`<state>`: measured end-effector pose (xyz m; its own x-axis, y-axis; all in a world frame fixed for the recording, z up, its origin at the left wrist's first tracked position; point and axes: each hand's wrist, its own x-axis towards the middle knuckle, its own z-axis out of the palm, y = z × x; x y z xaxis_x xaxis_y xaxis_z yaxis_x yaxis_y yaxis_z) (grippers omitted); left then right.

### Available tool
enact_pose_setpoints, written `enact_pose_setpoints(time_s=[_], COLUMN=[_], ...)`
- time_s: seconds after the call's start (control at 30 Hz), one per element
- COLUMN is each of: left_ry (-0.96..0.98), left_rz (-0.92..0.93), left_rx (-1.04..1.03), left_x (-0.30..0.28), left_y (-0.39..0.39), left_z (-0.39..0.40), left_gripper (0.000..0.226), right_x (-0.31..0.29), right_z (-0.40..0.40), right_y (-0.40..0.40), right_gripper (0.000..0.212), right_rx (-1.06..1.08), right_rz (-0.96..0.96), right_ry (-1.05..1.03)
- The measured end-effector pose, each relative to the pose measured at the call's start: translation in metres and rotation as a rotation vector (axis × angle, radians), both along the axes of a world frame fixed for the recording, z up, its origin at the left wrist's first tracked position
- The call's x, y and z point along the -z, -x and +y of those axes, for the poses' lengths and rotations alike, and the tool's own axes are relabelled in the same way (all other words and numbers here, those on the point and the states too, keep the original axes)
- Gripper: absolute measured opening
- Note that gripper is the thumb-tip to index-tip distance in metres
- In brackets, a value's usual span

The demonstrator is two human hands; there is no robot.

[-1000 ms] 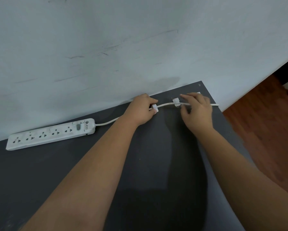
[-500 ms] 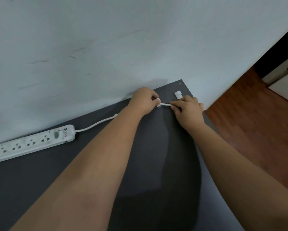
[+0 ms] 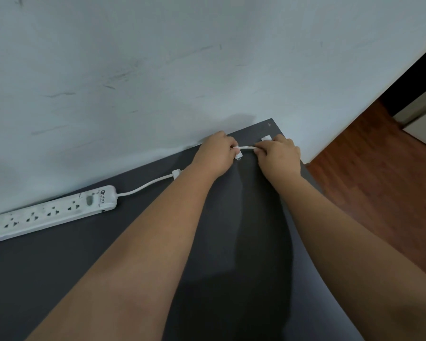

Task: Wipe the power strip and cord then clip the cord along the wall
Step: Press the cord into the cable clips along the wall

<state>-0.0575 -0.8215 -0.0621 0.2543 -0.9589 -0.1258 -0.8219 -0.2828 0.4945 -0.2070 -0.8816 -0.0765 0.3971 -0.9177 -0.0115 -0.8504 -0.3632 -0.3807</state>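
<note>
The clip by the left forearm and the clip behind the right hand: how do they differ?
The clip by the left forearm has the cord running into it; the clip behind the right hand shows no cord. The first lies nearer the power strip, the second near the table's far corner. Both are small, white and on the table.

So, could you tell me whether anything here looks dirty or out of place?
Yes: the power strip carries dark smudges around its sockets, although wiping is part of the task. The wall is scuffed too.
</note>
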Motion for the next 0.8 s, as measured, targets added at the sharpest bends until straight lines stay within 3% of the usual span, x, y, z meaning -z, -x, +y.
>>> enact_pose_setpoints(time_s=[0.2,0.33,0.5,0.8], left_ry=[-0.010,-0.026,0.059,0.032], left_rz=[-0.004,0.017,0.000,-0.015], left_rx=[0.051,0.148,0.150,0.053], left_x=[-0.002,-0.006,-0.009,0.006], left_y=[0.000,0.016,0.044,0.051], left_z=[-0.001,-0.013,-0.046,-0.065], left_gripper=[0.032,0.052,0.029,0.027], right_x=[-0.004,-0.007,0.007,0.022], right_z=[0.007,-0.018,-0.032,-0.035], right_y=[0.022,0.056,0.075,0.067], right_gripper=[0.023,0.031,0.021,0.017], right_rx=[0.155,0.216,0.088,0.148], right_rz=[-0.157,-0.145,-0.276,-0.391], right_ry=[0.079,-0.092,-0.192,-0.130])
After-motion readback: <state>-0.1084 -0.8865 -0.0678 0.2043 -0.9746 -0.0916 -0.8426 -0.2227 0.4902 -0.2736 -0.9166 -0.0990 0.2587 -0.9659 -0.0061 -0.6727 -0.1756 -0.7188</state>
